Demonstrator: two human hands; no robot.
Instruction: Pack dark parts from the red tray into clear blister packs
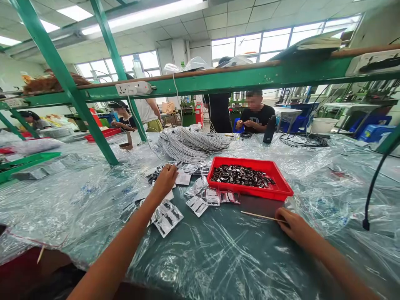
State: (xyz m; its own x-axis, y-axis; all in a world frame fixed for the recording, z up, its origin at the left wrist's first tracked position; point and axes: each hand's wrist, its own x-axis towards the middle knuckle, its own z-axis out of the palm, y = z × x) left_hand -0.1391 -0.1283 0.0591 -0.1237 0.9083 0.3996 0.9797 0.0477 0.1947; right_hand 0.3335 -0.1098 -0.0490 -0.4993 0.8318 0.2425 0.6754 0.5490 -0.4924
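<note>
**Two hands at a plastic-covered bench, one on the packets, one on a thin stick**

The wide worktable (218, 258) is draped in clear, wrinkled plastic sheeting (78, 208), under a green steel frame (62, 75) that carries a shelf overhead. Across the table, co-workers (254, 114) sit at work of their own, their hands well apart from the wearer's. Near the middle lies a large coil of grey cable (190, 143). Just in front of it stands a red tray (281, 189), filled with small dark parts (242, 176).

To the left of the tray, small clear packets (197, 205) lie scattered and overlapping. The left hand (164, 181) reaches forward onto the far part of this scatter, fingers curled down on a packet; whether they actually pinch one cannot be told, since the fingertips are hidden behind the hand. The right hand (292, 225) rests on the table just before the tray's near right corner, fingers closed on the end of a thin wooden stick (259, 216) that lies along the table toward the left.

As a judgement, the slick, loose sheeting is the main risk: a packet dragged toward the body could catch a wrinkle and pull its neighbours along, and the stick, held only at its tip, could roll or slip out of the fingers. A forearm sweep could also knock the tray's near rim.

What the packets contain is too small to read, and both forearms are cut off by the lower edge.
</note>
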